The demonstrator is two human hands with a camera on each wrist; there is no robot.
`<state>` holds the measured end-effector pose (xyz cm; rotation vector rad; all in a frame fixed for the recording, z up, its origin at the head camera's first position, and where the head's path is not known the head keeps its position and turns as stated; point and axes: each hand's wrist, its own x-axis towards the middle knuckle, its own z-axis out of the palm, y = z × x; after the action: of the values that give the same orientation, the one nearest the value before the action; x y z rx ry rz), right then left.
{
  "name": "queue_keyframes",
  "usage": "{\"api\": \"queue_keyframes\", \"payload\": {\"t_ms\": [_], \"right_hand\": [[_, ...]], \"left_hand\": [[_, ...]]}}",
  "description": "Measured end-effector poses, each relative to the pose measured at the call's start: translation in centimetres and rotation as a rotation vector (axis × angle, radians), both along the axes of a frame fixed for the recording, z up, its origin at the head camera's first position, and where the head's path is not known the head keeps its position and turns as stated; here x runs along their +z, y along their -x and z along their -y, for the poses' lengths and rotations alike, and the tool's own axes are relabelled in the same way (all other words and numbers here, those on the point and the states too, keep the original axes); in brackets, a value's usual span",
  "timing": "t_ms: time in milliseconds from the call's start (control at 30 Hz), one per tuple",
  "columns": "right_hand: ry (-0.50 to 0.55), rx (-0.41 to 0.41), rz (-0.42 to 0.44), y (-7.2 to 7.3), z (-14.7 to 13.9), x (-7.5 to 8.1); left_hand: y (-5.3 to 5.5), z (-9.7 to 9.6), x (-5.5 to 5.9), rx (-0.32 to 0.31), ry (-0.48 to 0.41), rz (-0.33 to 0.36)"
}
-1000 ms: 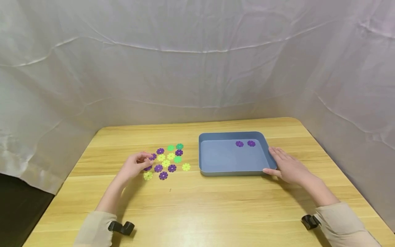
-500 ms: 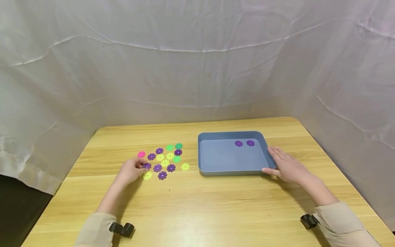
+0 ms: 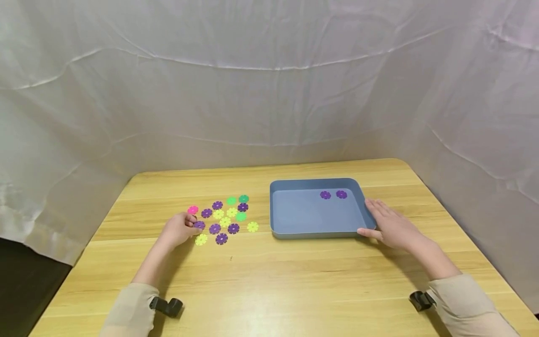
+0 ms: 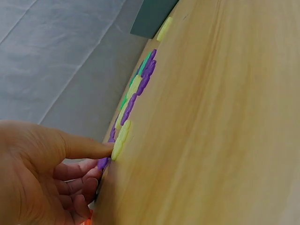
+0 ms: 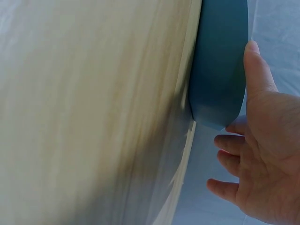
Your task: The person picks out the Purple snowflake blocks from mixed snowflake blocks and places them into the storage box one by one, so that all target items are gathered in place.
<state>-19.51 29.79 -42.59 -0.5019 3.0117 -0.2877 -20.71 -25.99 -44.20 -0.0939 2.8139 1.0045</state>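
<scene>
The left hand (image 3: 176,230) pinches a purple disc (image 3: 199,225) at the left side of a loose spread on the table (image 3: 269,281) – thumb on the near side, the other fingers curled at the far side. A pink disc (image 3: 192,210) lies just beyond those fingers, and a yellow disc (image 3: 201,239) just on the near side of the thumb. Six other purple discs (image 3: 233,228), four other yellow discs (image 3: 225,222) and three green discs (image 3: 241,216) lie flat to the right. The right hand (image 3: 391,228), its fingers stretched out and the thumb set apart from them, rests against the blue tray (image 3: 301,213) at its right wall and near right corner. Inside, toward the far right, two discs (image 3: 341,194), both purple, lie side by side. Both sleeves (image 3: 130,311) are beige – each with a black camera (image 3: 170,307) at the cuff – and a pale curtain (image 3: 269,103) hangs behind the table
</scene>
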Motion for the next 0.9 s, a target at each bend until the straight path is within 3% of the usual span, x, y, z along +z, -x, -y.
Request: {"api": "queue_keyframes", "payload": {"t_ms": [400, 600, 900], "right_hand": [[-0.002, 0.006, -0.013, 0.0, -0.1, -0.2], [0.003, 0.009, -0.015, 0.0, 0.0, -0.1], [0.005, 0.005, -0.007, 0.0, -0.1, -0.1]], "left_hand": [[-0.2, 0.1, -0.3, 0.066, -0.136, -0.102], [-0.5, 0.0, 0.7, 0.058, -0.23, -0.075], [-0.1, -1.7, 3.0, -0.013, -0.415, -0.039]]}}
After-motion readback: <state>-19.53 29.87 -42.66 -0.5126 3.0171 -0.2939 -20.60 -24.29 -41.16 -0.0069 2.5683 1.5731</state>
